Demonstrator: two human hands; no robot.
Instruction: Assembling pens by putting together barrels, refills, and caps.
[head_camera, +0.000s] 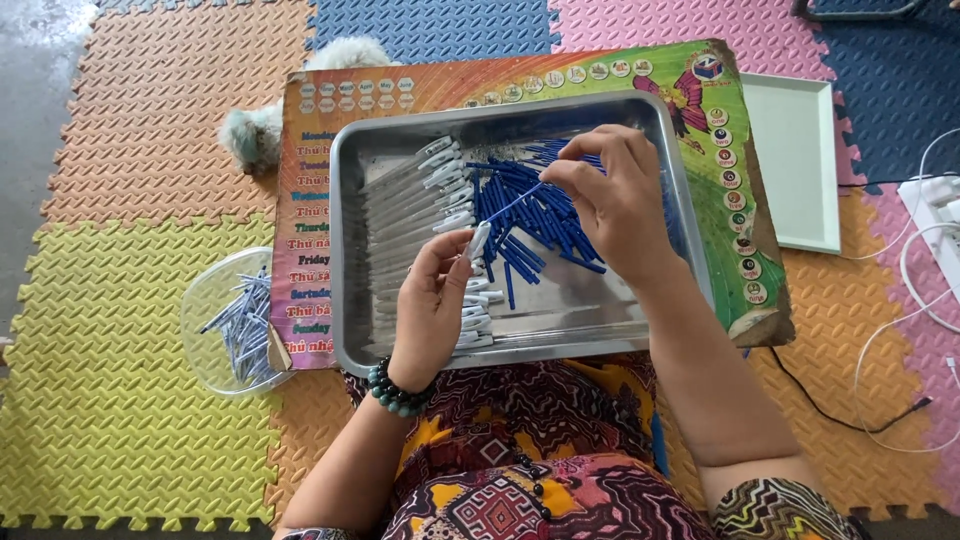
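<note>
Over the metal tray (350, 250), both hands are working at pen parts. The left hand (432, 300) is pinching a white pen barrel (479, 240) between thumb and fingers, grip closed snug on it, barrel tip pointing up and right. The right hand (615, 195) is pinching one end of a thin blue refill (515, 203), fingertips shut tight on it, the refill slanting down-left toward the barrel's open end; cannot tell whether the tip is already touching the barrel. Under the right hand, a loose pile of blue refills (530, 225) is lying in the middle of the tray. Along the tray's left half, a row of white pen barrels (420, 215) is lying side by side, clip ends toward the pile. The tray is sitting on a colourful printed board (720, 120), which is resting on foam floor mats (120, 380) and the person's lap. Just left of the board, a clear plastic bowl (205, 300) is holding finished-looking pens (243, 325). A white tray (800, 170) is lying right of the board, white cables (920, 260) beyond it. A bead bracelet (393, 392) is sitting on the left wrist.
</note>
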